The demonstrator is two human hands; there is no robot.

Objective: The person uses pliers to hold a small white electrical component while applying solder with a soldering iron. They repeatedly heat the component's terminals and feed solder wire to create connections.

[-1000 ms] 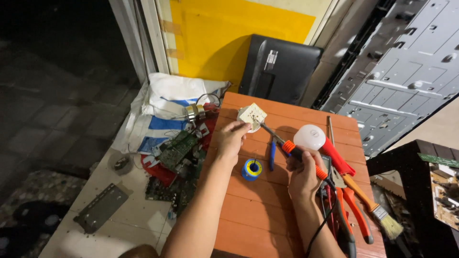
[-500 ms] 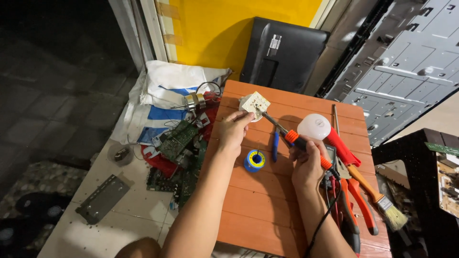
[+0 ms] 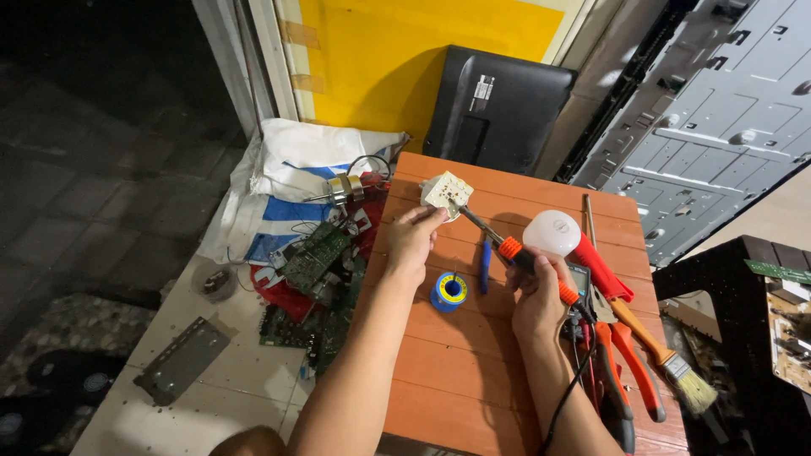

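Head view: my left hand (image 3: 414, 241) pinches the small white square board (image 3: 448, 191) at the far worktop (image 3: 473, 380), my right hand (image 3: 536, 291) grasps the orange-handled soldering iron (image 3: 507, 249), tip angled far-left onto it.

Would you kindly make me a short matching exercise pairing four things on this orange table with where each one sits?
Things:
1. soldering iron
2. small white board
3. solder spool
4. paintbrush

Places:
A. flat on the table between the two forearms
B. held in the right hand
C. at the table's right edge, bristles toward the camera
D. at the left hand fingertips, under the iron's tip

Pairs: 1-B, 2-D, 3-A, 4-C
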